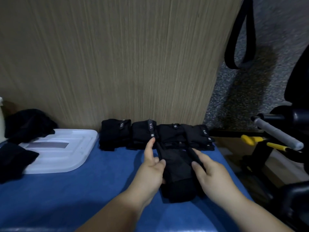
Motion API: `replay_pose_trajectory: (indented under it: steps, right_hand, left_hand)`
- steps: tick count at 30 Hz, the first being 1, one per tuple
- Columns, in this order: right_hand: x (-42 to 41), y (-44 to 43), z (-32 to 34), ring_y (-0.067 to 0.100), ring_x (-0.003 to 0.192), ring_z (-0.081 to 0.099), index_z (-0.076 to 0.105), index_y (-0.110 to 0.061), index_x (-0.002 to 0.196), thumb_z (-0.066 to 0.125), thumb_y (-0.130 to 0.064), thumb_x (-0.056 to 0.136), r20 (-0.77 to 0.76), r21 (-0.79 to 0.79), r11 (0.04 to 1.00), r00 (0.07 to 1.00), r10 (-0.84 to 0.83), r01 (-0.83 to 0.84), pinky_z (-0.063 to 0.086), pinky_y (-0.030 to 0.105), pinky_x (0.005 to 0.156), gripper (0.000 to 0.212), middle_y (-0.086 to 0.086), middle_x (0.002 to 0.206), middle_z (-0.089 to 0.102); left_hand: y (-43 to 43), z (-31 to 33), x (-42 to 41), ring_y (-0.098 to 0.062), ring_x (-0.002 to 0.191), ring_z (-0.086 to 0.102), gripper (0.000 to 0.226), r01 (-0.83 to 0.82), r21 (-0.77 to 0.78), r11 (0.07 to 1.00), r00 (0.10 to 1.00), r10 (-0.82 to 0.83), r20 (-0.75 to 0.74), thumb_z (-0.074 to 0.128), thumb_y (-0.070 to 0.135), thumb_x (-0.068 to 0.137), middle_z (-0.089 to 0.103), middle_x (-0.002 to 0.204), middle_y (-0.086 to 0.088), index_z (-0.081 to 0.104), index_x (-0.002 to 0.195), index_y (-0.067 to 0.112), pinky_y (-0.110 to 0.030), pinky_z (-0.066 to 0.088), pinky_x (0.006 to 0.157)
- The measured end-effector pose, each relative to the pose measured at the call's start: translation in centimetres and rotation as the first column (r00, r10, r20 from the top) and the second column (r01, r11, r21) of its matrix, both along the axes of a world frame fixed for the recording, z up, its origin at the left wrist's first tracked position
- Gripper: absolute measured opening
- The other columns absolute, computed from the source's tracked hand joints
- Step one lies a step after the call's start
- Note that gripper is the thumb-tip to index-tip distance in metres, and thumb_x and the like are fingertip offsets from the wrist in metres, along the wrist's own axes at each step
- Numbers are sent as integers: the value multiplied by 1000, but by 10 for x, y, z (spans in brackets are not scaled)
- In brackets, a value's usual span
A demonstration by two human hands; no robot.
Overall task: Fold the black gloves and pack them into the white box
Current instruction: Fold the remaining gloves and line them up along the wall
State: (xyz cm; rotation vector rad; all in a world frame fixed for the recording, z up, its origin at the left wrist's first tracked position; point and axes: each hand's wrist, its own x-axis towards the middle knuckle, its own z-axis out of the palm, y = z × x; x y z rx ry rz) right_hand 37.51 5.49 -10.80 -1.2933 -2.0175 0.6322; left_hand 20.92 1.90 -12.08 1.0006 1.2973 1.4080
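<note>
- Your left hand (153, 166) and right hand (212, 174) are nearest, one at each side of the black glove (178, 169) lying on the blue cloth (83, 190).
- The left hand pinches the thin strap running off the glove's far left corner. The index finger lies along it and the thumb closes on it.
- The right hand grips the matching strap at the glove's far right corner, with the thumb on top and the fingers curled.
- You seem to be mid-fold. Bring both straps in evenly over the glove's middle, keep the side edges parallel, and press flat so the bundle matches the folded row (155, 136) just beyond the glove.
- The white box (66, 158) sits well left of the glove, so the packing is not yet done. Loose black gloves (28, 124) lie partly on it, farther left again.
- Several fingertips of each hand are tucked against the glove and hidden.
- Black on black hides the glove's seams, so you cannot tell whether it is one glove or a stacked pair.
- Only the box's flat top shows, and that may be just a lid.
</note>
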Motion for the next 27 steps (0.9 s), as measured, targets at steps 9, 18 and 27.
replay_pose_trajectory:
  steps: [9, 18, 27]
  right_hand:
    - [19, -4, -1, 18, 123, 40, 30, -29, 148, 25, -64, 92, 613, 61, 998, 790, -15, -28, 36, 27, 101, 65, -4, 124, 44]
    - [14, 7, -13, -3, 84, 59, 70, -36, 95, 54, -39, 94, 206, -10, 1000, 979, -7, 10, 40, 7, 68, 16, -20, 82, 67]
    - [2, 8, -13, 6, 81, 53, 54, -36, 109, 64, -55, 80, 377, -8, 998, 925, -54, 62, 34, 17, 58, 37, -14, 76, 55]
  left_hand:
    - [-10, -4, 6, -6, 125, 27, 51, -55, 138, 989, 462, 148, -875, 47, 34, 96, 21, 139, 17, 25, 142, 35, -21, 29, 100]
    - [-14, -16, 2, -2, 145, -5, 55, 152, -166, 974, 181, -193, -964, 31, 52, 98, 8, 158, 19, 18, 150, 37, -31, -3, 118]
    - [-21, -18, -11, -3, 144, -16, 57, 138, -310, 941, 55, -320, -946, 19, 56, 98, -13, 158, 19, 0, 150, 43, -43, -10, 118]
